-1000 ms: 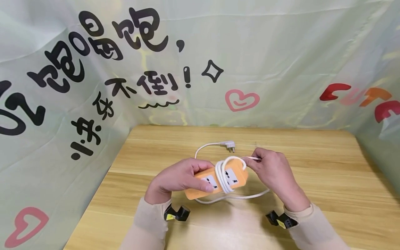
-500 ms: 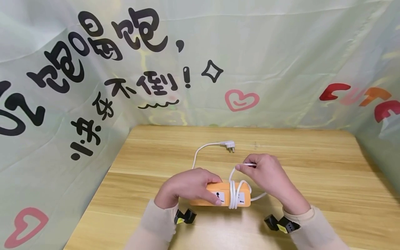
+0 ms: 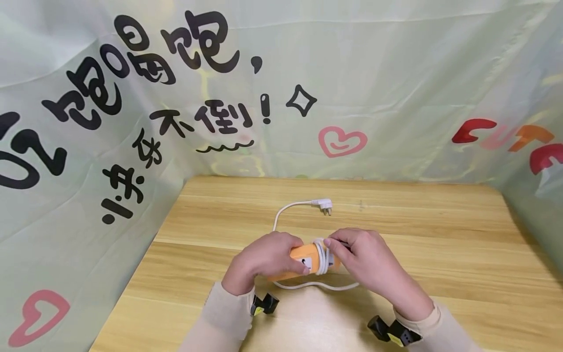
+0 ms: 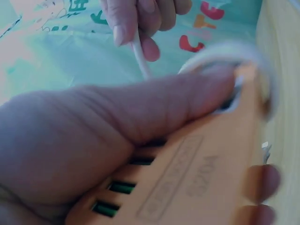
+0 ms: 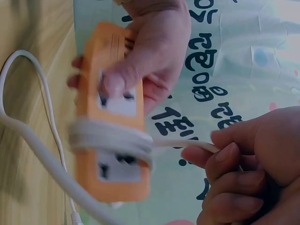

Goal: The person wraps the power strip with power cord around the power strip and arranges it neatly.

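Power strip (image 3: 308, 259): orange body, white socket faces with dark slots, held above the near middle of the table (image 3: 440, 234), between both hands. White cord (image 3: 322, 256) is wound around its middle in several tight turns. In the right wrist view 2 socket faces show, 1 on each side of the wrap; in the left wrist view a row of dark slots and a faint embossed label show on another face.

Left hand (image 3: 264, 259): fingers clenched around the left end of the strip, thumb (image 4: 154, 108) lying flat along the socket face, fingertips hooked under the far edge. Grasp is firm, strip tilted a little.

Right hand (image 3: 367, 261): thumb and forefinger pinch the cord right beside the wrap; the other fingers are curled in. The right wrist view shows the pinched length running straight from the fingertips (image 5: 225, 157) to the coil, taut.

Outward from the hands: a slack loop of cord hangs below the strip and touches the wood near the wrists. Another length rises behind the left hand and curves away to the plug (image 3: 323, 204), which lies flat on the table, well apart from the strip, prongs pointing toward the near right.

Around: a pale green cloth (image 3: 396, 73) with black lettering, pink hearts and red-orange letters walls the table on 3 sides. Beige sleeves (image 3: 228, 313) cover both forearms. The right hand hides the right end of the strip from the head camera.
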`<state>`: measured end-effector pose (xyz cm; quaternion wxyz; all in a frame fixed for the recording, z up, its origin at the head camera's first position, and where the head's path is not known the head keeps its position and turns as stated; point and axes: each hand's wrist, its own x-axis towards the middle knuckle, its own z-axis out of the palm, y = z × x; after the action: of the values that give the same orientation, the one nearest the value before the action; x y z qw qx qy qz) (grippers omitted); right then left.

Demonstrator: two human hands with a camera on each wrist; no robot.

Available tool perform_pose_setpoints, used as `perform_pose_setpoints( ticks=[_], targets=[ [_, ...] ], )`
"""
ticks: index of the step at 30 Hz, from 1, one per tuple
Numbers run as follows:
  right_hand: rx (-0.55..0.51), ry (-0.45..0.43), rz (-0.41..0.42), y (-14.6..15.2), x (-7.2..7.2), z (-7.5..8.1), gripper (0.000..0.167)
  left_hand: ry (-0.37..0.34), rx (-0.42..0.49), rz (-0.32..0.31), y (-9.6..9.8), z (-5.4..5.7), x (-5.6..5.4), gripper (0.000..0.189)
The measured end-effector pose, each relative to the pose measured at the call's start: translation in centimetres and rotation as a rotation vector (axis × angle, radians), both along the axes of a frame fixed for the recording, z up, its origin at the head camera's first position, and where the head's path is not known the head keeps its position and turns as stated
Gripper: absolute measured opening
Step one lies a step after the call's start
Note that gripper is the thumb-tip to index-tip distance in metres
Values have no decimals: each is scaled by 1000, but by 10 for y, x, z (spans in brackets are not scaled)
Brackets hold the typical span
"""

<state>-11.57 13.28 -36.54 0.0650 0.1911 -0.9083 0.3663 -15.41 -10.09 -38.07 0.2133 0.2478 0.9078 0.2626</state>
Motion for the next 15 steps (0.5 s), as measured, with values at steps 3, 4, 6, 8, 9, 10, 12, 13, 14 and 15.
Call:
perform_pose_setpoints(
  ticks=[3,4,6,8,9,10,12,13,14,15],
  targets=[
    [-29,60,12,-3,3,-1,16,46,22,113,-2,1,-2,23],
    [-43,80,15,-4,4,-2,17,56,36,156,-2,2,-3,23],
    [-68,117,22,-5,4,-2,19,72,75,239,-3,3,-5,25],
    [-91,143,32,-5,4,-3,22,80,118,301,-4,5,-5,27],
    [-101,150,35,-5,4,-3,24,84,139,323,-4,6,-6,28],
    [-105,154,38,-5,4,-3,26,85,157,338,-4,7,-6,29],
    [-113,143,50,-5,4,-3,27,85,203,364,-5,9,-6,30],
    [-117,130,56,-4,4,-3,25,81,229,375,-6,10,-6,30],
    [-118,113,61,-3,4,-2,24,78,253,385,-6,11,-5,31],
    [-118,93,65,-3,4,-2,22,71,280,393,-6,12,-5,31]
  ],
)
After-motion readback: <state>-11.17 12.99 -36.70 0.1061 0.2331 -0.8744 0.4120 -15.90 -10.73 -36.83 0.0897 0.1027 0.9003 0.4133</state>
